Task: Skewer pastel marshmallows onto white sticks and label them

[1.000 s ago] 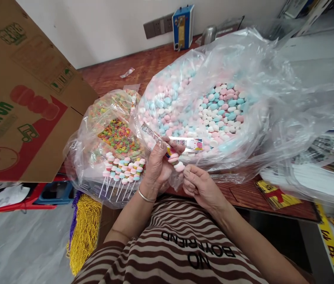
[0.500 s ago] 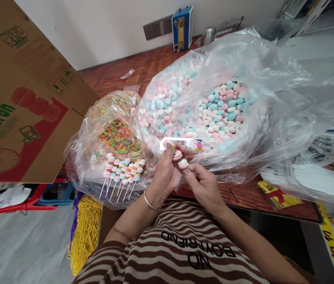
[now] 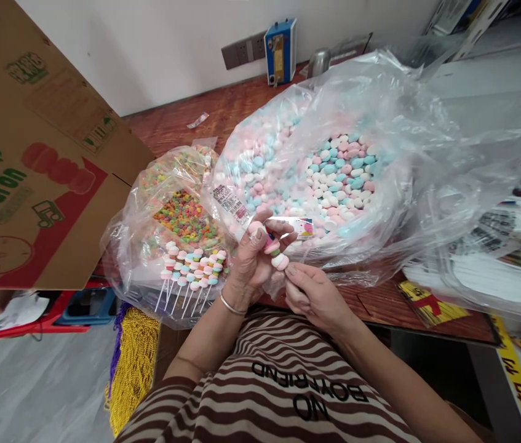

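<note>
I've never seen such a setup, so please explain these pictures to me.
No machine here: one person works bare-handed, and every picture comes from a camera on that person's head, looking forward and down. On the reddish-brown table lie a large clear bag of pink, white and blue pieces and a smaller bag of colourful bits, with a row of stacks on white sticks at its near side. The left hand and right hand hold a small stack between them.

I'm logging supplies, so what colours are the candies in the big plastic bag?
The candies are pink, white and light blue, seen best in the head view.
</note>
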Tool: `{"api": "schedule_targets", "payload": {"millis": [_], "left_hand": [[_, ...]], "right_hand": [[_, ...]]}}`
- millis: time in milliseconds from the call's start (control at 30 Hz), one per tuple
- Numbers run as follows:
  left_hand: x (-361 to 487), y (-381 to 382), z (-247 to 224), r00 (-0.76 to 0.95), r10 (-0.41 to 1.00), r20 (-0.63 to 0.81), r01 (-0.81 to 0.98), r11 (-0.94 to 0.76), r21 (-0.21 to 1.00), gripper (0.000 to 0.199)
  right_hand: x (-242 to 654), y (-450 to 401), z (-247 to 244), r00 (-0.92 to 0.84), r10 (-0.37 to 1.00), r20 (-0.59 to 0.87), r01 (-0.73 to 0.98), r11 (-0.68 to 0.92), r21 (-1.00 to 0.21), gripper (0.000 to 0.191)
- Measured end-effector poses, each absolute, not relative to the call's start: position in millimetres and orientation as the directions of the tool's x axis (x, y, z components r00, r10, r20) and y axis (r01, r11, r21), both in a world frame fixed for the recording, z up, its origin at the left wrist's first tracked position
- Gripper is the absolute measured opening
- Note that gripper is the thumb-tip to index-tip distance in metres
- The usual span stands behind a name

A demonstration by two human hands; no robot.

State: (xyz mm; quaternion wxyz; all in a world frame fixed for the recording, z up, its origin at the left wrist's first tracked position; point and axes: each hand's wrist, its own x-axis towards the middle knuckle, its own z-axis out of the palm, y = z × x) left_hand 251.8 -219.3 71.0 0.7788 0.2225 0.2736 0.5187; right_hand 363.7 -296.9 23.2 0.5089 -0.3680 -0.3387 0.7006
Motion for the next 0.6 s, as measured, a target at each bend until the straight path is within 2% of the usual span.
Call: {"api": "schedule_targets", "payload": {"millis": [67,133,167,233,300,367,400,467,533,600], "left_hand": [[252,-218,71,0.313,0.933,-0.179,-0.694,0.354,0.627,0.025],[254,-218,72,0.325,0.932,-0.159,-0.713,0.352,0.606,0.027],[255,-218,73,0.334,0.929,-0.157,-0.718,0.359,0.597,0.03],[258,-219,75,0.34,0.921,-0.188,-0.706,0.382,0.596,0.039],[261,-221,73,0.328,0.91,-0.253,-0.682,0.414,0.603,0.047],[264,-222,67,0.339,0.89,-0.304,-0.666,0.455,0.591,0.049],[265,-224,62,0.363,0.877,-0.316,-0.661,0.481,0.575,0.049],[267,-226,52,0.439,0.836,-0.329,-0.64,0.548,0.538,0.047],[267,-227,45,0.498,0.797,-0.343,-0.609,0.603,0.516,0.044],[267,-224,45,0.499,0.801,-0.329,-0.61,0.595,0.523,0.048]], "right_hand": [[364,-299,22,0.077,0.996,-0.036,-0.088,-0.029,-0.996,0.028],[366,-301,21,0.228,0.953,0.201,0.312,0.124,-0.942,0.023],[368,-303,20,0.233,0.928,0.291,0.436,0.167,-0.884,0.022],[369,-306,21,0.191,0.911,0.366,0.498,0.231,-0.836,0.022],[367,-307,23,0.162,0.948,0.274,0.333,0.209,-0.92,0.023],[364,-307,26,0.096,0.994,0.046,-0.049,0.051,-0.997,0.026],[362,-307,28,0.026,0.997,-0.072,-0.266,-0.063,-0.962,0.029],[359,-304,32,-0.138,0.969,-0.207,-0.591,-0.248,-0.768,0.031],[359,-301,34,-0.227,0.947,-0.227,-0.73,-0.32,-0.604,0.031],[361,-298,33,-0.241,0.942,-0.234,-0.769,-0.332,-0.546,0.028]]}}
